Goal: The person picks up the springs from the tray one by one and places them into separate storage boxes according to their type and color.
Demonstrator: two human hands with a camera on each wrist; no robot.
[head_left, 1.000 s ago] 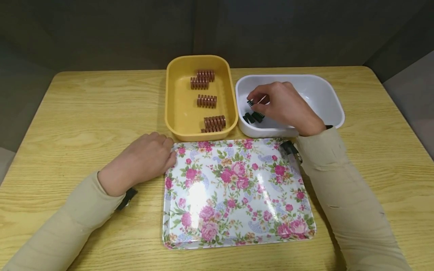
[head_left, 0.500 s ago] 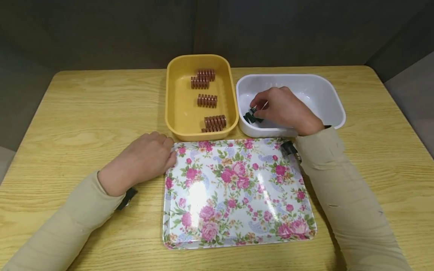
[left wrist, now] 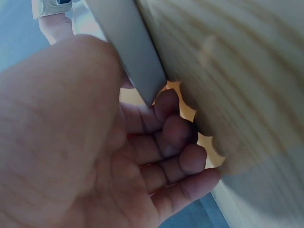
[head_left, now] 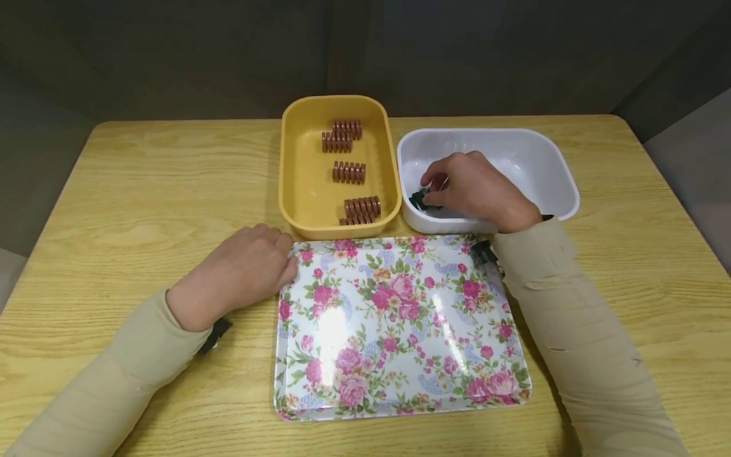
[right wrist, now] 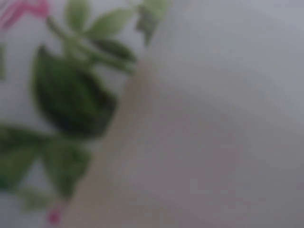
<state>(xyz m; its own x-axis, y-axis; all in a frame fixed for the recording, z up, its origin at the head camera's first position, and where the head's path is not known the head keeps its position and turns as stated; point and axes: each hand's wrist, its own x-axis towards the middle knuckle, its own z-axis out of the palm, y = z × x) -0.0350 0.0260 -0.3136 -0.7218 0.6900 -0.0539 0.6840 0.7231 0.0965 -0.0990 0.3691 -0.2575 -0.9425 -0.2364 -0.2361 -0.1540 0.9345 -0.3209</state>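
In the white bin, my right hand reaches down at the left end. Thumb and index finger pinch a small dark green spring, low among other dark green springs, which the hand partly hides. My left hand rests on the table at the far left corner of the floral tray. Its thumb overlaps the tray's edge. Seen from the left wrist, the fingers are loosely curled, their tips at the tabletop beside the tray's side.
A yellow bin stands left of the white one, behind the tray, with several brown springs inside. The wooden table ends at a dark wall behind both bins. The right wrist view is blurred, with tray pattern and a pale surface.
The right hand has moved down with the green spring, from above the green pile to right among it. The left hand and tray have stayed put.
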